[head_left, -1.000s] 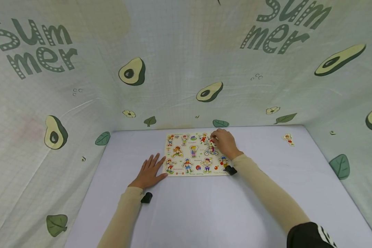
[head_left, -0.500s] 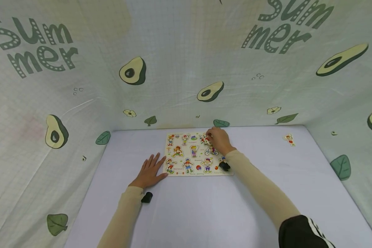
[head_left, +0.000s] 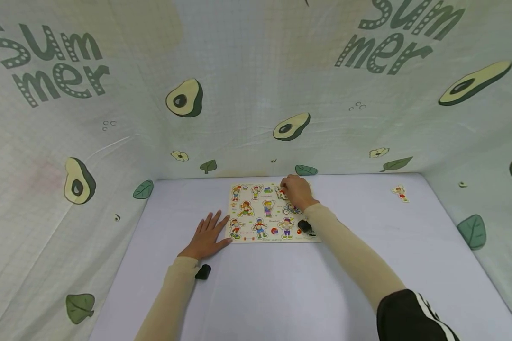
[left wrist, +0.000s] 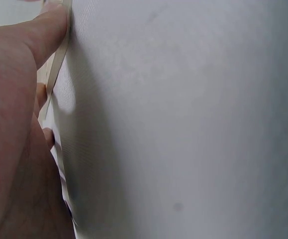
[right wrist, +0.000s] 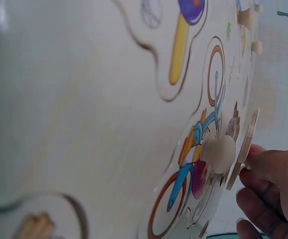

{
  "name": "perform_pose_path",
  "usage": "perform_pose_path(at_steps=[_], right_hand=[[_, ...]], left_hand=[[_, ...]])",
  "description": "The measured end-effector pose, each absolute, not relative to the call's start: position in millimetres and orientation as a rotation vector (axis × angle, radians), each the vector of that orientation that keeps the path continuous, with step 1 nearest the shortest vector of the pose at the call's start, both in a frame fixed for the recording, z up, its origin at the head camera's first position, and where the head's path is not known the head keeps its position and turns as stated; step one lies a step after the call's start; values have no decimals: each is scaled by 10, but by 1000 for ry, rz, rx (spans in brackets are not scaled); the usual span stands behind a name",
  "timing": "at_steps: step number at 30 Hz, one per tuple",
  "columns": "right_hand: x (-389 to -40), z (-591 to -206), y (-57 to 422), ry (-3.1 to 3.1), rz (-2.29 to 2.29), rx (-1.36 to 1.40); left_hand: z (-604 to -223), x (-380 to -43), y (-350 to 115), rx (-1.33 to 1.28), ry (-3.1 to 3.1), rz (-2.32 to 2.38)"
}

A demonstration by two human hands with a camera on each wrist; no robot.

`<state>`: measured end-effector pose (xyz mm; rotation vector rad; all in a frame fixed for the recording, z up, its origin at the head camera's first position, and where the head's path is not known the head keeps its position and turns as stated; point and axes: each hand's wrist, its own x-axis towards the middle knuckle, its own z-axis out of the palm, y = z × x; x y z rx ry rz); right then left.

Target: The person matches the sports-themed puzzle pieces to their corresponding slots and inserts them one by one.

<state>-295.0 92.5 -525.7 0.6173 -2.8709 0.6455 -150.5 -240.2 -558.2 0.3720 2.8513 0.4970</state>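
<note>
A wooden knob puzzle board (head_left: 257,207) printed with children doing sports lies near the table's back edge. My left hand (head_left: 204,238) rests with spread fingers at its left edge; in the left wrist view the thumb (left wrist: 49,30) lies along the board's edge. Over the upper right of the board, my right hand (head_left: 297,192) pinches a thin wooden puzzle piece (right wrist: 245,149), seen edge-on in the right wrist view. Just beside it sits the cyclist piece (right wrist: 169,196) with its round wooden knob (right wrist: 219,154). My right hand and forearm cover part of the board's right side.
Another loose figure piece (head_left: 401,193) lies on the white table (head_left: 256,293) at the back right. A cloth backdrop (head_left: 239,94) with avocado prints rises behind and along the sides. Black devices sit at both wrists, the right one (head_left: 306,227) over the board's lower right.
My right hand has moved left over the board's upper right with the puzzle piece in its fingers. The left hand has stayed in place.
</note>
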Motion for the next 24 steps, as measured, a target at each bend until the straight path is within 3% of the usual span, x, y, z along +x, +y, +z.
perform_pose_path(at_steps=[24], right_hand=[[-2939,-5252,899,-2891,553,656]], left_hand=[[-5605,-1503,-2399,403,2880,513]])
